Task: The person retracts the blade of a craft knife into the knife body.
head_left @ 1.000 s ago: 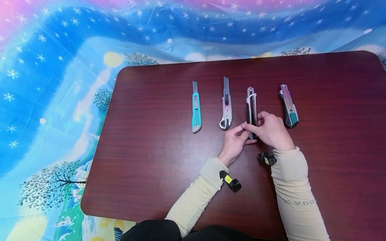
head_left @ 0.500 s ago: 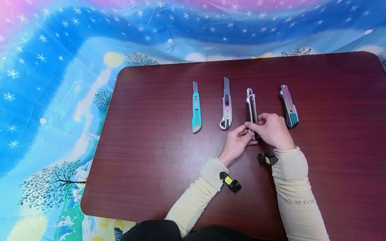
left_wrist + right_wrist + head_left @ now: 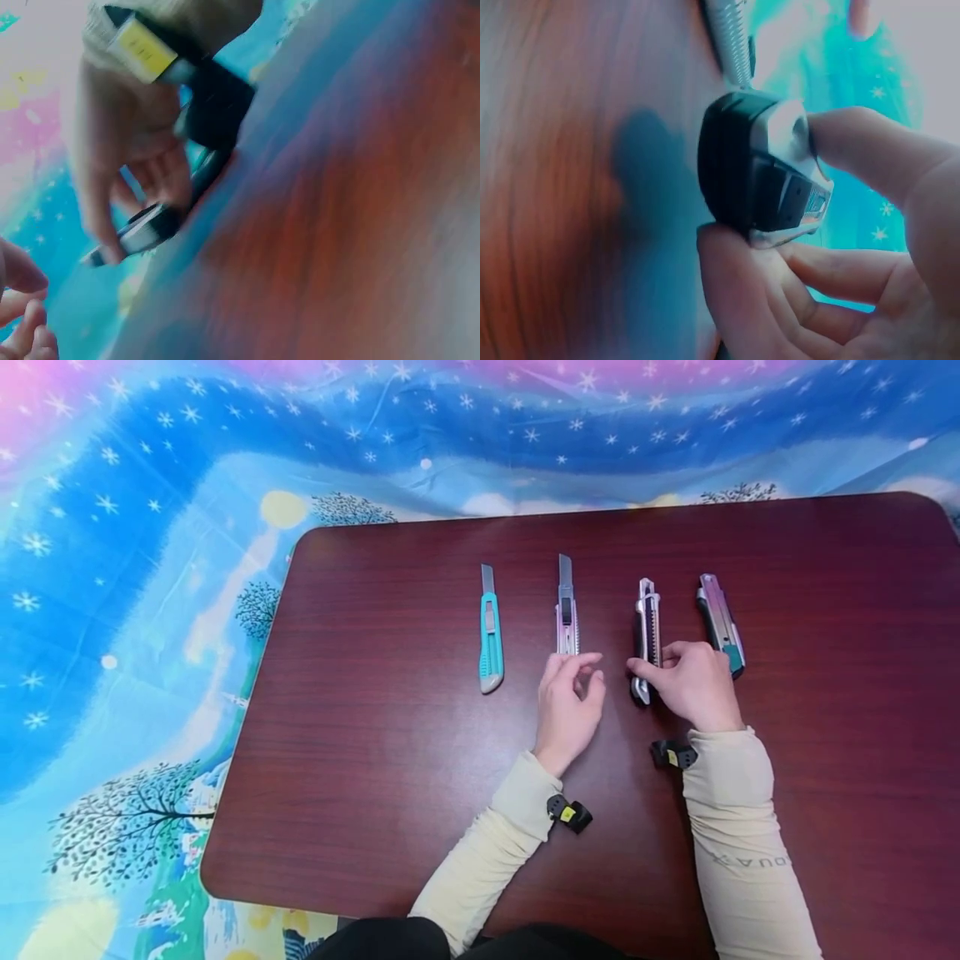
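Observation:
My right hand (image 3: pixel 693 685) pinches a black-and-silver box cutter (image 3: pixel 648 622) between thumb and fingers, near its lower end. Up close in the right wrist view, that cutter's butt end (image 3: pixel 761 169) has the thumb on one side and fingers on the other. My left hand (image 3: pixel 568 714), fingers loosely bent and holding nothing, overlaps the lower part of a pink-and-silver box cutter (image 3: pixel 566 610) with its blade out. Fingers of the left hand (image 3: pixel 30 322) show at the left wrist view's corner. Farther left lies a turquoise box cutter (image 3: pixel 491 643), blade out.
Right of the held cutter lies a box cutter with a green slider (image 3: pixel 720 618), its lower end partly behind the right hand. All sit on a dark red-brown table (image 3: pixel 360 735). A snowflake-patterned cloth (image 3: pixel 180 468) hangs behind and beside it.
My left hand has let go of the black-and-silver box cutter and moved left. My right hand has shifted that cutter a little to the right, and it now points straighter away from me.

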`<state>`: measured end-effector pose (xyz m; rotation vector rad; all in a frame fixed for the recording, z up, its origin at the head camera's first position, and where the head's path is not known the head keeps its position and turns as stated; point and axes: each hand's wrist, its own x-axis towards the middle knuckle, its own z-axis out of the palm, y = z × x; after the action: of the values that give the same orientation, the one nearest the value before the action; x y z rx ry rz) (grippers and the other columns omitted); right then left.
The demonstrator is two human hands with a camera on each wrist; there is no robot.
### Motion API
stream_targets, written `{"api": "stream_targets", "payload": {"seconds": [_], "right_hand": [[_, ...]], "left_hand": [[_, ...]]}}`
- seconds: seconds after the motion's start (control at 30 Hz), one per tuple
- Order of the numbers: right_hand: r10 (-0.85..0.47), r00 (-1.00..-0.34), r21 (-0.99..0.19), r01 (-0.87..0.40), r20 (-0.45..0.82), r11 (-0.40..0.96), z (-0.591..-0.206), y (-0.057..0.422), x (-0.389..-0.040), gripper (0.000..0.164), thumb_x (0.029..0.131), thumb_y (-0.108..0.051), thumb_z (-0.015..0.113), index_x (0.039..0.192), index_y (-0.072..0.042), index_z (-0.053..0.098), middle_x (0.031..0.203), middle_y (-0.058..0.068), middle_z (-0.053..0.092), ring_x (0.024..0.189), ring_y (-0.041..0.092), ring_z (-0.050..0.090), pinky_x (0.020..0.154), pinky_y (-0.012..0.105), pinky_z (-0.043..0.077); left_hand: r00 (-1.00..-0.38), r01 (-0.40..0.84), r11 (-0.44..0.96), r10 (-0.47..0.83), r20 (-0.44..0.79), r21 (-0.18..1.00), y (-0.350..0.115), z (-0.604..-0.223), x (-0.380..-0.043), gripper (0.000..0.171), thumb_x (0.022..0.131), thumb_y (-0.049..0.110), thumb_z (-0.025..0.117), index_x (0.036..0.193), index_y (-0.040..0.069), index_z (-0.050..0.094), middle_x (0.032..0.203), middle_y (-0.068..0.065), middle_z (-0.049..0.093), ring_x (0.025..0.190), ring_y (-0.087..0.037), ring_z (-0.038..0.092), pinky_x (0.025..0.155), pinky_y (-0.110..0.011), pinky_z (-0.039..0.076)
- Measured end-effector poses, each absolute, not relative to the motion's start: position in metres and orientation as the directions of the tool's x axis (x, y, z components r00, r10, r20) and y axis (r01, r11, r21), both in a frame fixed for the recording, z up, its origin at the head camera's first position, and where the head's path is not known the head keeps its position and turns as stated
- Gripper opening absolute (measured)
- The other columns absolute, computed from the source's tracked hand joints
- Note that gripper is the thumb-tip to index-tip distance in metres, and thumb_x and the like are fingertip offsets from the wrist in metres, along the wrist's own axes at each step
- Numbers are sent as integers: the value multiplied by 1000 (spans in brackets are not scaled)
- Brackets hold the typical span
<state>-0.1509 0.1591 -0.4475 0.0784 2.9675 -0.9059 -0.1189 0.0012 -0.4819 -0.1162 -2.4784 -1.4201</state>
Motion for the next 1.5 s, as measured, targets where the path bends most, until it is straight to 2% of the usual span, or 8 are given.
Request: {"api": "stream_targets", "payload": {"seconds": [0.17, 0.33, 0.5, 0.67, 0.8, 0.97, 1.27, 1.5], "right_hand": [[64, -996, -502, 85, -59, 860, -451, 164, -149, 44, 77, -45, 64, 64, -2, 62, 50, 5, 51, 54, 25, 46, 42, 29, 31], [77, -996, -474, 83, -32, 876, -451, 169, -152, 42, 76, -42, 65, 62, -2, 62, 49, 6, 53, 57, 31, 47, 46, 33, 32], [81, -992, -444, 114, -92, 889, -447, 168, -160, 43, 77, -39, 65, 62, 1, 61, 49, 10, 53, 57, 33, 46, 44, 34, 31], [84, -987, -417, 136, -141, 899, -445, 163, -169, 44, 77, -39, 64, 59, 1, 60, 50, 12, 54, 59, 34, 48, 42, 33, 32], [90, -983, -391, 146, -159, 909, -446, 157, -176, 46, 76, -41, 64, 61, 2, 59, 59, 19, 56, 64, 37, 51, 46, 38, 37], [113, -981, -383, 167, -161, 908, -443, 148, -183, 47, 75, -40, 65, 67, 5, 59, 73, 29, 56, 71, 42, 53, 51, 46, 43], [152, -965, -395, 227, -212, 890, -442, 140, -188, 51, 76, -44, 65, 80, 6, 58, 78, 27, 54, 72, 41, 54, 47, 44, 44], [136, -963, -384, 220, -233, 897, -441, 137, -189, 56, 76, -44, 65, 88, 10, 56, 80, 27, 53, 72, 40, 52, 49, 44, 45]], "left_hand": [[-971, 99, 614, -112, 211, 783, -10, -479, -126, 37, 82, 20, 61, 118, 15, 55, 105, 0, 42, 98, -14, 38, 77, -20, 40], [-989, 3, 727, -99, 109, 686, -14, -476, -139, 55, 80, 29, 64, 128, 11, 45, 111, -3, 40, 102, -17, 36, 83, -25, 41], [-997, -62, 794, -81, 5, 605, -10, -474, -148, 72, 76, 38, 67, 133, 5, 36, 111, -7, 39, 102, -20, 36, 86, -29, 41], [-993, -111, 841, -79, -83, 530, -9, -474, -152, 81, 74, 45, 67, 134, 3, 33, 111, -9, 38, 102, -21, 36, 85, -30, 41], [-988, -144, 850, -97, -117, 506, -10, -477, -155, 82, 73, 44, 68, 135, 4, 33, 111, -9, 37, 101, -21, 35, 84, -31, 40], [-987, -162, 810, -123, -106, 564, -13, -481, -157, 79, 72, 40, 70, 134, 6, 36, 109, -8, 36, 101, -20, 34, 86, -32, 37], [-988, -152, 812, -129, -80, 564, -13, -481, -155, 74, 73, 37, 70, 133, 8, 38, 107, -7, 37, 99, -20, 34, 82, -30, 36], [-989, -148, 832, -136, -63, 534, -12, -483, -155, 70, 76, 36, 68, 133, 9, 38, 107, -7, 38, 98, -21, 34, 78, -30, 34]]}}
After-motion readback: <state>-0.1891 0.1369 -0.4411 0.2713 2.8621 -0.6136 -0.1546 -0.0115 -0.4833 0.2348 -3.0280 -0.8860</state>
